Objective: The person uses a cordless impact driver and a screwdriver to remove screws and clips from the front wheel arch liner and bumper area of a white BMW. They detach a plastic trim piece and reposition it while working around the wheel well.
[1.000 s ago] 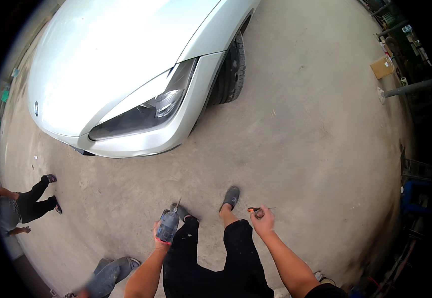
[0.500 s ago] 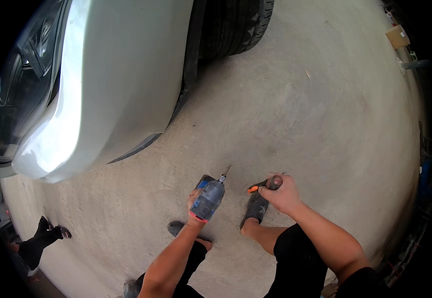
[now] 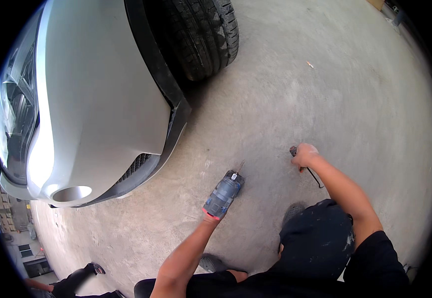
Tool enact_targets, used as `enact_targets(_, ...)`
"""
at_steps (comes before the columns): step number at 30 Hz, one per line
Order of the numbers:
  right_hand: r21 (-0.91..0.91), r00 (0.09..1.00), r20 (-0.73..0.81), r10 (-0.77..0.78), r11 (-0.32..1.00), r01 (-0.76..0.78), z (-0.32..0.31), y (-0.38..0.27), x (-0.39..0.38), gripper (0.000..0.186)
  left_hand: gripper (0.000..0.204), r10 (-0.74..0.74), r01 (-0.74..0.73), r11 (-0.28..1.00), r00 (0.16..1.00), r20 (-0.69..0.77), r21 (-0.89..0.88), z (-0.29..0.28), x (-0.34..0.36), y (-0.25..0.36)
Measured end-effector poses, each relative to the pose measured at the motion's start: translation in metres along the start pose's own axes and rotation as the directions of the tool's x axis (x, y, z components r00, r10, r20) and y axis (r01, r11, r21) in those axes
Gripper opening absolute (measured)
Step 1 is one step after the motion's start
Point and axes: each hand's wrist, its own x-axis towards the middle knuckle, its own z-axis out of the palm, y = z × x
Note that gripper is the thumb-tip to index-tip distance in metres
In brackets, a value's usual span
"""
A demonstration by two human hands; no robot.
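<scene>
My left hand [image 3: 212,218] is closed round a blue and black cordless drill [image 3: 224,194], mostly hidden behind it. A thin bit [image 3: 241,167] sticks out of its chuck, pointing away from me above the floor. To the right, my right hand [image 3: 305,155] is closed on a dark-handled tool [image 3: 293,151]. From below that hand a thin black rod [image 3: 316,177] with a bent tip juts toward me; it looks like part of the same tool. The front corner of a silver car [image 3: 96,99] stands at the left, apart from both hands.
The car's tyre [image 3: 201,37] is at the far side, turned outward. A dark lower trim [image 3: 176,119] edges the bumper. Concrete floor [image 3: 270,109] lies around, with a small stub [image 3: 310,64] on it. Another person's leg [image 3: 74,278] shows at the lower left.
I have come lower, with my knees bent up, and the car looks closer. My right hand has moved forward and right with its tool; the bent rod now shows. The drill remains in my left hand.
</scene>
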Motion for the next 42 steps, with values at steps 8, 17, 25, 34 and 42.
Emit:
enact_targets(8, 0.066, 0.997, -0.040, -0.061, 0.996, 0.064, 0.020, 0.016, 0.010, 0.042, 0.040, -0.064, 0.062, 0.997, 0.997, 0.039, 0.041, 0.000, -0.023, -0.007)
enact_targets(17, 0.082, 0.920, -0.374, -0.117, 0.984, 0.159, 0.023, -0.004, 0.014, 0.043, 0.040, -0.122, 0.051, 0.923, 0.979, 0.165, 0.382, -0.110, -0.052, 0.009)
enact_targets(25, -0.063, 0.867, -0.283, -0.409, 0.910, 0.409, -0.023, -0.041, 0.073, 0.027, 0.036, 0.473, -0.227, 0.332, 0.880, 0.046, 0.916, -0.333, 0.054, 0.175)
enact_targets(34, 0.312, 0.584, -0.403, -0.705, 0.495, 0.811, -0.118, -0.218, -0.015, 0.050, 0.030, 0.671, -0.211, -0.011, 0.723, 0.164, 0.977, -0.425, 0.164, 0.191)
enact_targets(42, 0.253, 0.338, -0.660, -0.671, 0.225, 0.941, -0.126, -0.296, 0.007, 0.069, 0.030, 0.652, -0.258, 0.181, 0.754, 0.080, 0.949, -0.430, 0.152, 0.182)
